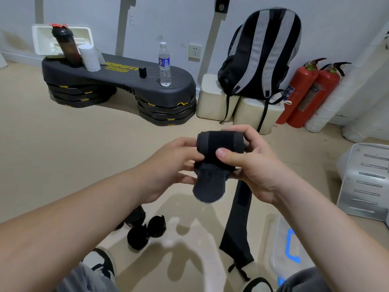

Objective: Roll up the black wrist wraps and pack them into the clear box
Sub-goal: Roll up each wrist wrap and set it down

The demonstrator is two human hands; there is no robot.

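A black wrist wrap (pixel 219 144) is held mid-air at the centre of the view, mostly rolled, with a loose tail hanging down below it. My left hand (pixel 170 163) grips the roll from the left and my right hand (pixel 250 163) from the right, thumb pressed on its front. A second wrap (pixel 237 224) lies flat and unrolled on the floor beneath my right hand. Three rolled wraps (pixel 145 226) sit inside the clear box (pixel 189 209) on the floor below my arms. The box's clear lid with blue clips (pixel 288 245) lies at the lower right.
A black step platform (pixel 117 81) at the back carries a water bottle (pixel 164 65), a shaker and a white cup. A striped backpack (pixel 261 53) rests on cream blocks, two red fire extinguishers (pixel 305 91) beside it. A grey metal panel (pixel 364 182) lies right.
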